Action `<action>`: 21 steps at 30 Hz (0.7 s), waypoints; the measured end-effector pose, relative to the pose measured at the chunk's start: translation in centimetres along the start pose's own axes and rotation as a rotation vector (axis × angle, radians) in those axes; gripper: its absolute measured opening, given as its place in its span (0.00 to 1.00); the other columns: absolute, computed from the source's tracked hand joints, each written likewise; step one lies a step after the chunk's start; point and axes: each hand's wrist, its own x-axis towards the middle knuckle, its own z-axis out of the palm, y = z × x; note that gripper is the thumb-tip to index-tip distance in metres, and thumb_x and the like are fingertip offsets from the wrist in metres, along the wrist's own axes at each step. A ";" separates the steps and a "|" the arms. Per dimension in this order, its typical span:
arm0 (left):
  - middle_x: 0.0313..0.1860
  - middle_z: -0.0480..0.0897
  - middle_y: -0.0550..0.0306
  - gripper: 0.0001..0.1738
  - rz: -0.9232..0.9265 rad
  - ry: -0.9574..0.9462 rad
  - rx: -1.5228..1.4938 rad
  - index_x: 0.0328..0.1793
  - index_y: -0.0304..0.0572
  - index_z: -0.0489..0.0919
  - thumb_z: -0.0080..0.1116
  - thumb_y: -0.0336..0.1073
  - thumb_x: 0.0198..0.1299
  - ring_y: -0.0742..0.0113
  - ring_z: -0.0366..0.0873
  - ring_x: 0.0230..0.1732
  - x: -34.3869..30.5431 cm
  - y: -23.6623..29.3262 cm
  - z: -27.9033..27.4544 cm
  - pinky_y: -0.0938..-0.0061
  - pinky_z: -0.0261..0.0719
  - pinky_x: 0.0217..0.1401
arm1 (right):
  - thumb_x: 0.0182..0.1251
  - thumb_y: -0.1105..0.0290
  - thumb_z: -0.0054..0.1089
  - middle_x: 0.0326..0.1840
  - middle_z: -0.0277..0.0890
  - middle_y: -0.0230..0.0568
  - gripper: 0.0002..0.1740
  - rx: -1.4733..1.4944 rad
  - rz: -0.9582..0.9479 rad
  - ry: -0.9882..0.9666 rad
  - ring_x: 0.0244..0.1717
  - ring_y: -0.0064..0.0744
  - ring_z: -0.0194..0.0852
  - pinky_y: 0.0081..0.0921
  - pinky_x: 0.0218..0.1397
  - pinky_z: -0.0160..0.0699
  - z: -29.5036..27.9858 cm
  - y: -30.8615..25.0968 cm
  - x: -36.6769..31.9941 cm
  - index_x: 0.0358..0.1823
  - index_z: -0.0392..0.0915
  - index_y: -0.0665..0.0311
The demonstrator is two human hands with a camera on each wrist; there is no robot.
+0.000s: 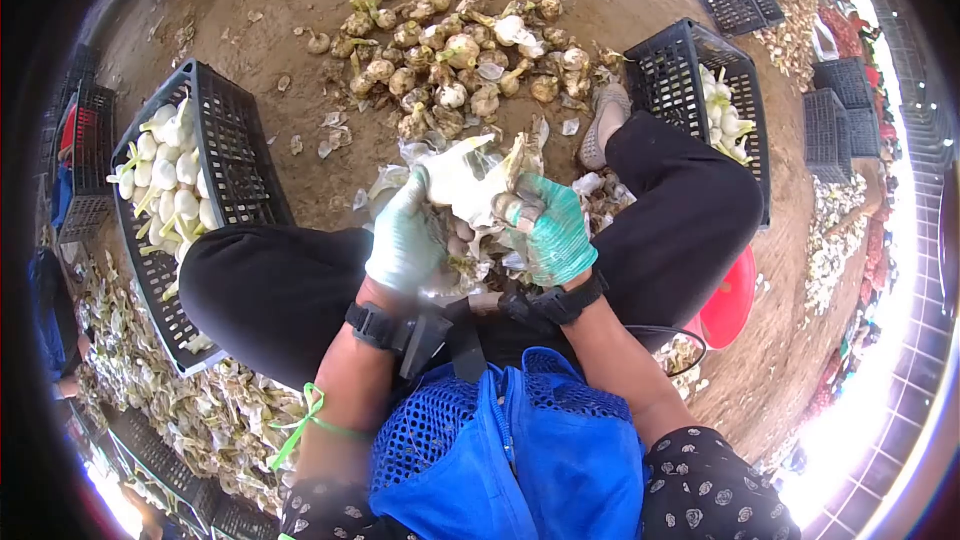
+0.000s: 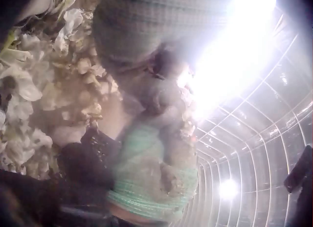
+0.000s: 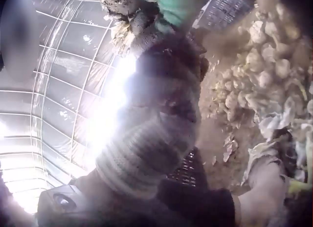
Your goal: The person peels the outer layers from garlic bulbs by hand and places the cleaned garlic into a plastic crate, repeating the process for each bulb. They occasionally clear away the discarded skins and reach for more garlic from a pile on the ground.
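1. Head view: Two gloved hands at work btwn the knees of a seated person in a blue apron (image 1: pixel 500 460). L hand (image 1: pixel 405 240), in whitish glove, is curled round a pale garlic bulb (image 1: pixel 460 180), which sits btwn both hands, its stem angled up. R hand (image 1: pixel 555 230), in teal glove, pinches papery peel (image 1: pixel 512 162) right beside the bulb; its fingertips look wrapped & soiled. Just beyond both hands, peel scraps (image 1: pixel 335 135); farther out, a pile of unpeeled garlic (image 1: pixel 450 50) on bare ground. Left of L hand, a blk crate (image 1: pixel 240 150) holds clean white bulbs (image 1: pixel 170 180); right of R hand, past the knee, a 2nd blk crate (image 1: pixel 655 70) w/ more. Red seat or tub (can't tell which) (image 1: pixel 728 305) lies nr the R thigh. Green ribbon (image 1: pixel 300 428) tied on L forearm, below L hand.

2. L wrist view: Blurred. L glove fills the top; R hand, in green, is opposite, close by. The grip can't be read here. Ribbed roof (image 2: pixel 259 144) shows behind the hands.

3. R wrist view: Part of R hand is at top, papery peel beside it; L hand's striped cuff (image 3: pixel 142 158) is below. Glare hides the fingers' contact.
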 end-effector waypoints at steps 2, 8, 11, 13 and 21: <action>0.36 0.74 0.56 0.28 -0.031 0.020 0.001 0.55 0.35 0.63 0.51 0.46 0.53 0.72 0.73 0.28 0.4 -0.5 0.1 0.83 0.70 0.19 | 0.49 0.75 0.55 0.29 0.72 0.34 0.13 -0.030 0.094 -0.031 0.29 0.19 0.69 0.14 0.32 0.69 -0.2 -0.4 -0.3 0.37 0.71 0.74; 0.45 0.72 0.52 0.36 0.298 0.014 0.246 0.59 0.35 0.59 0.60 0.36 0.42 0.68 0.73 0.36 -0.4 0.4 0.9 0.78 0.73 0.33 | 0.53 0.80 0.46 0.16 0.64 0.26 0.06 0.422 0.106 0.138 0.17 0.13 0.56 0.14 0.19 0.57 -0.7 -0.3 1.5 0.22 0.71 0.71; 0.39 0.73 0.55 0.35 0.218 -0.017 0.278 0.55 0.34 0.61 0.60 0.41 0.41 0.74 0.70 0.28 -1.7 1.2 2.5 0.86 0.67 0.22 | 0.54 0.76 0.48 0.21 0.71 0.36 0.04 -0.486 0.006 0.322 0.21 0.17 0.61 0.16 0.20 0.59 -2.6 -1.0 2.6 0.24 0.72 0.68; 0.40 0.74 0.56 0.36 0.194 -0.001 0.269 0.55 0.34 0.63 0.64 0.37 0.38 0.73 0.71 0.31 -1.8 1.2 2.4 0.85 0.69 0.27 | 0.52 0.75 0.51 0.23 0.73 0.36 0.06 -0.574 0.462 0.205 0.21 0.17 0.63 0.17 0.22 0.62 -1.6 -5.0 2.0 0.31 0.74 0.69; 0.39 0.74 0.54 0.43 0.218 0.011 0.547 0.58 0.32 0.62 0.69 0.38 0.33 0.72 0.73 0.26 -0.8 0.4 1.7 0.85 0.70 0.23 | 0.49 0.75 0.58 0.24 0.73 0.36 0.11 -0.343 -0.095 -0.121 0.25 0.20 0.67 0.18 0.29 0.68 0.2 -2.3 0.5 0.36 0.76 0.68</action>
